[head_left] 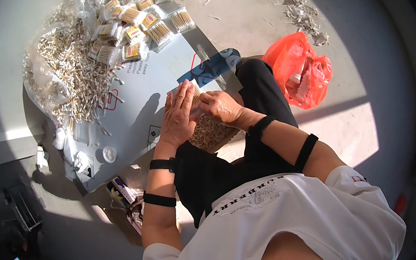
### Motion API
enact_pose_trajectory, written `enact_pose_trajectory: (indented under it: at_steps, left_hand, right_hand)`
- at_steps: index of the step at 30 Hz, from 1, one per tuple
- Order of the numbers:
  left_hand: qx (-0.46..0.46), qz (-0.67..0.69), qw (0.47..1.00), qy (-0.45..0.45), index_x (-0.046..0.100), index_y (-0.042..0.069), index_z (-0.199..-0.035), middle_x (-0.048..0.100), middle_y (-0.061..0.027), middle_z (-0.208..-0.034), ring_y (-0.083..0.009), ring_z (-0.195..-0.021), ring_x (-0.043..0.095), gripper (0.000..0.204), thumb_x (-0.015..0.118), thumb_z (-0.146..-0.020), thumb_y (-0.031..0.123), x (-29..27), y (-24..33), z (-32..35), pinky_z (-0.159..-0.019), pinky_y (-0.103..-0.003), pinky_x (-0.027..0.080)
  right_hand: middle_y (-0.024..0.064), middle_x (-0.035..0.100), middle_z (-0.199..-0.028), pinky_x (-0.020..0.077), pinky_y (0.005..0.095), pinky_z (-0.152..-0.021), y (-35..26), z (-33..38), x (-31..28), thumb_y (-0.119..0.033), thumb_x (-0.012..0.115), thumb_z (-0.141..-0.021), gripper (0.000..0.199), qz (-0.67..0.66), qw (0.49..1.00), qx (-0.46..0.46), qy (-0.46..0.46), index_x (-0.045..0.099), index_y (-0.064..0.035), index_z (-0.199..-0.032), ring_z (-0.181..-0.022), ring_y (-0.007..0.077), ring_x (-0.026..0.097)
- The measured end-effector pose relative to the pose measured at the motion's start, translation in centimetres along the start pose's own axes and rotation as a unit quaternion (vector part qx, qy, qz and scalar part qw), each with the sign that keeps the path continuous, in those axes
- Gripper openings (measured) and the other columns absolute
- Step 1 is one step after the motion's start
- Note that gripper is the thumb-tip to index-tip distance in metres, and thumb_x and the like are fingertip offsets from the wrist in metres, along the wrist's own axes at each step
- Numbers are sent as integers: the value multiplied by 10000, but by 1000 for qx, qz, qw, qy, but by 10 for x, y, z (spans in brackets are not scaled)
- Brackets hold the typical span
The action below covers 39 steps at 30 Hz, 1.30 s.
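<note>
A small clear pack of cotton swabs (pixel 196 94) is between my hands at the near right edge of the grey board. My left hand (pixel 178 117) holds its left side, with the fingers stretched long and close together over it. Curled fingers of my right hand (pixel 222 108) pinch the clear film at its right side. Part of the pack is hidden under my fingers. Just below my hands, a box of loose swabs (pixel 208 132) shows between my knees. A dark blue, glossy patterned strip (pixel 211 69) lies beyond my fingertips.
Loose cotton swabs (pixel 72 61) spill from a large clear bag on the board (pixel 134 100). Several filled packs (pixel 145 18) are heaped at the far side. A small white round tub (pixel 109 154) sits near the left edge. A red plastic bag (pixel 296 69) rests on the floor at right.
</note>
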<state>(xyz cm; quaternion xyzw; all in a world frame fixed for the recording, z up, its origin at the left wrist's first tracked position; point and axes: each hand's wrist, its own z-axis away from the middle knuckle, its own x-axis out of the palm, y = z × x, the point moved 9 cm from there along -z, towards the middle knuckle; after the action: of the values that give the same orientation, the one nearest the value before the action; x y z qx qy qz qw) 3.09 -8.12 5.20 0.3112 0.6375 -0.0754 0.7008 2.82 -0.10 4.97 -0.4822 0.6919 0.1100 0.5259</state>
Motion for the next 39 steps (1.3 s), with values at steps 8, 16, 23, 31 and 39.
enact_pose_trajectory:
  at_steps: [8,16,23,31,39]
  left_hand:
    - [-143,-36,983,106,303,146,-1454,145,-109,-1556,-270,-1433,145,621,457,-936,453,2,-36,-83,-1142,-515,128]
    - [-138,-69,983,98,338,168,-1448,158,-139,-1552,-295,-1435,139,676,446,-903,553,24,-40,-88,-1120,-576,84]
    - [-158,-59,982,82,350,186,-1444,166,-170,-1543,-336,-1428,142,690,497,-875,548,24,-42,-91,-1105,-610,72]
    - [-267,130,899,323,507,6,-1196,528,-207,-1217,-343,-1176,480,410,512,-923,313,-21,-80,-32,-967,-425,391]
    - [-455,656,592,110,621,-30,-990,673,-120,-853,-222,-693,675,396,635,-887,353,38,-65,5,-573,-308,559]
  right_hand:
    - [97,557,-856,528,357,-658,-2,-3,9,-131,568,-696,119,-14,999,-18,-47,567,-39,-772,-778,265,624]
    - [112,549,-863,523,349,-661,-1,-1,5,-121,573,-681,137,-46,997,-7,-58,571,-22,-775,-759,259,616]
    - [105,548,-853,519,352,-659,0,-4,3,-130,579,-673,132,-62,995,12,-72,572,-30,-760,-753,254,613]
    - [93,535,-812,523,366,-633,10,-1,0,-104,599,-681,109,-52,998,39,-13,547,-47,-758,-770,269,621]
    - [90,556,-799,511,410,-576,21,0,-19,-67,634,-769,49,-171,969,152,93,586,-73,-777,-678,319,617]
